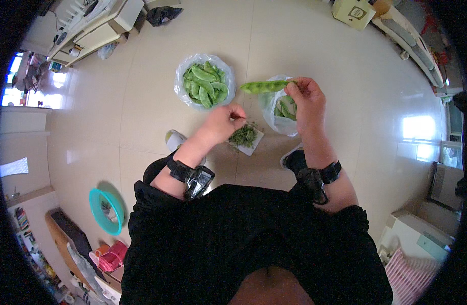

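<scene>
My right hand [309, 101] pinches one end of a broad, flat green bean pod [264, 87], which points left with its seeds bulging along its length. Below that hand, partly hidden by it, is a clear plastic bag [270, 113] with several green pods in it. My left hand [224, 123] is closed in a pinch; anything between its fingertips is too small to make out. Just under its fingers, a heap of green trimmings [242, 135] lies on a white sheet [253, 147]. A bag-lined bowl [179, 85] full of green pods [204, 84] stands beyond my left hand.
All this sits on a pale tiled floor [152, 101] around my feet. A turquoise basin [92, 203] and a pink container [113, 256] stand at the lower left. White furniture [99, 35] lines the far left, and a yellow box [353, 12] is at the far right.
</scene>
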{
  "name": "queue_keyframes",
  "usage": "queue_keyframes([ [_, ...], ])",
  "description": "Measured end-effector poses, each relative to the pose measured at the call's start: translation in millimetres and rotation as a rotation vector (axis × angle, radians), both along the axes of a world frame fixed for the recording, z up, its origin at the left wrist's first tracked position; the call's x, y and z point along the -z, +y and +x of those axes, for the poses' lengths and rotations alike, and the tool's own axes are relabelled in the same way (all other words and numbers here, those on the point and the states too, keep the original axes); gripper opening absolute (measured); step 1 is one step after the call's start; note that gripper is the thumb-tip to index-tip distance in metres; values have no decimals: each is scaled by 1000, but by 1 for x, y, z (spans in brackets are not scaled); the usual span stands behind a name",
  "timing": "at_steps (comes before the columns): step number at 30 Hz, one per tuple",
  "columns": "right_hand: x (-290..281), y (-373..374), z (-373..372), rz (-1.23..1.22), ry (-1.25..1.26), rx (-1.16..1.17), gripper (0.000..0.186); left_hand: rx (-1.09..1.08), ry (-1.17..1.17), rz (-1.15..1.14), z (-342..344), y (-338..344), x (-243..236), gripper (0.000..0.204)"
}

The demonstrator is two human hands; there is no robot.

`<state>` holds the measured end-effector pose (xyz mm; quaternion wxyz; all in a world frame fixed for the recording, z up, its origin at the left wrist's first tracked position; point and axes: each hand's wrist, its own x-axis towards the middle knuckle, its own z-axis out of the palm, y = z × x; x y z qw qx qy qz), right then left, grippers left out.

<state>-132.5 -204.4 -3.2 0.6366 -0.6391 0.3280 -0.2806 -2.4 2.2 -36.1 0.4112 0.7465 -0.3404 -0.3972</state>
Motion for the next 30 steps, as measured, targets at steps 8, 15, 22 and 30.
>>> queue_keyframes([
  [8,-11,10,1,22,-142,-150,12,-154,19,79,-3,-8,-11,43],
  [15,-11,14,-1,-41,-94,-314,14,-185,199,-327,-2,-14,-15,47],
  [22,-15,27,2,5,-172,-471,17,-164,812,-261,8,-5,-33,32],
  [30,-20,37,5,116,-250,-411,32,-230,684,-456,1,-8,-27,12],
])
